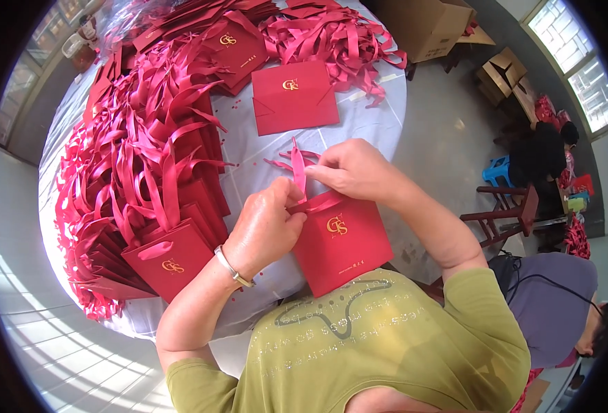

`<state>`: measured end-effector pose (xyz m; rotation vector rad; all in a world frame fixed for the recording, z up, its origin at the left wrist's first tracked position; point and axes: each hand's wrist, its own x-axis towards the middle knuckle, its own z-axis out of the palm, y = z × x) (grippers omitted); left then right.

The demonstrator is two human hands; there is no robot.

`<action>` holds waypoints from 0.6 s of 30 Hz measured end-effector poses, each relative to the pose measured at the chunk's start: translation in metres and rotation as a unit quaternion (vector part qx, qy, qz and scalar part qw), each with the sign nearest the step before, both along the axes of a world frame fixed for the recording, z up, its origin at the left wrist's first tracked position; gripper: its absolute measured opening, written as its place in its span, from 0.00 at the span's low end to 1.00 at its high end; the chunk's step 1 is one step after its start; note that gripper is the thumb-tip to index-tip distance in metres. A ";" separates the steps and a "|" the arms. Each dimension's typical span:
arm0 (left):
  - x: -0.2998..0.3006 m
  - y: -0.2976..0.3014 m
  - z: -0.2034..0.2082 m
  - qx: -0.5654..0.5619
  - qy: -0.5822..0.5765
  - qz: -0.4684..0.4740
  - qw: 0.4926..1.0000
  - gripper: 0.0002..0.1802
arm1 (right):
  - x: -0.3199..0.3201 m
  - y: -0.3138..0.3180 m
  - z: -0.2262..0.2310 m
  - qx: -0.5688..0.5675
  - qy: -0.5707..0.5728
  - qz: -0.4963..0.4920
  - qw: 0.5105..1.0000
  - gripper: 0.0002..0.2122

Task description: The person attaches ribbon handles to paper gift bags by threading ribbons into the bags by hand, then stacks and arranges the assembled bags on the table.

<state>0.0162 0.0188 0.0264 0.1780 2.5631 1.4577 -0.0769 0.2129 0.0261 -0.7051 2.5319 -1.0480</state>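
Note:
A red paper gift bag (345, 251) with a gold emblem rests against my front at the table's near edge. At its top edge my left hand (264, 221) is closed, thumb and fingers pinching a pink-red ribbon (298, 168). My right hand (355, 171) pinches the ribbon from the other side, just above the bag's opening. The ribbon's upper part stands up between my hands; exactly how it passes through the bag is hidden by my fingers. Beyond them lies a flat red bag (294, 113) with no ribbon showing on it.
Finished-looking red bags with ribbon handles (156, 131) crowd the table's left side. Loose ribbons (331, 41) lie at the far right of the white tablecloth (380, 117). Right of the table are a cardboard box (424, 27), wooden chair (507, 210), blue stool (498, 172) and a person (558, 296).

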 end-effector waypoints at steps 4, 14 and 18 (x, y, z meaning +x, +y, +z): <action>0.002 0.001 0.006 -0.004 -0.004 0.004 1.000 0.11 | -0.018 -0.023 -0.002 0.045 -0.054 0.023 0.997 0.19; 0.004 0.001 -0.002 -0.035 0.075 -0.006 0.997 0.12 | -0.016 -0.035 -0.005 0.012 -0.116 0.068 0.991 0.16; 0.003 0.003 0.003 -0.034 0.031 0.002 0.999 0.11 | -0.017 -0.035 -0.021 -0.051 -0.045 0.041 0.997 0.13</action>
